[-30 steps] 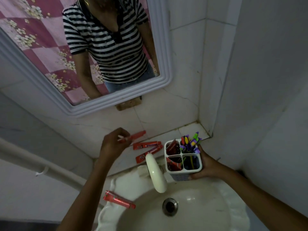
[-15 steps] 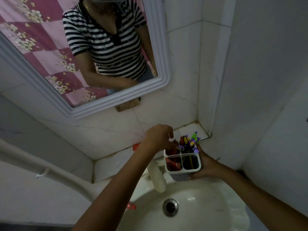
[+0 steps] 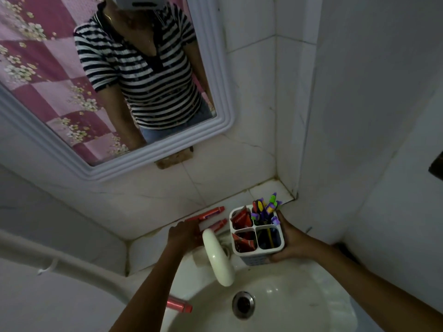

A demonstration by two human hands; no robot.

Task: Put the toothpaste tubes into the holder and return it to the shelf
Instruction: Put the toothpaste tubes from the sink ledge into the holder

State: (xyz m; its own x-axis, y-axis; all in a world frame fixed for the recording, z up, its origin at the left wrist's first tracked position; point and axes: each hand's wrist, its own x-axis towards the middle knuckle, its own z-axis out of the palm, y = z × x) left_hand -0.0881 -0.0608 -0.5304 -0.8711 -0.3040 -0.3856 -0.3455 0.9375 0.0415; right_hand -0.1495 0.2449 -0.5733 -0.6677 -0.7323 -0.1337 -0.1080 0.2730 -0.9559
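My right hand grips a white four-compartment holder above the sink's back edge. Red toothpaste tubes stand in its two left compartments, and colourful toothbrushes fill the back right one. Two red toothpaste tubes lie on the tiled shelf to the left of the holder. My left hand rests palm down over their left ends; whether it grips one is hidden. Another red tube lies on the sink's left rim, partly behind my left forearm.
A cream tap juts over the white sink, between my hands. The shelf ends in the tiled corner at the right. A white-framed mirror hangs above the shelf. A white pipe runs along the left wall.
My left hand carried a red tube from the shelf to the holder, then came back left and down onto the tubes on the shelf. The holder stays in my right hand.
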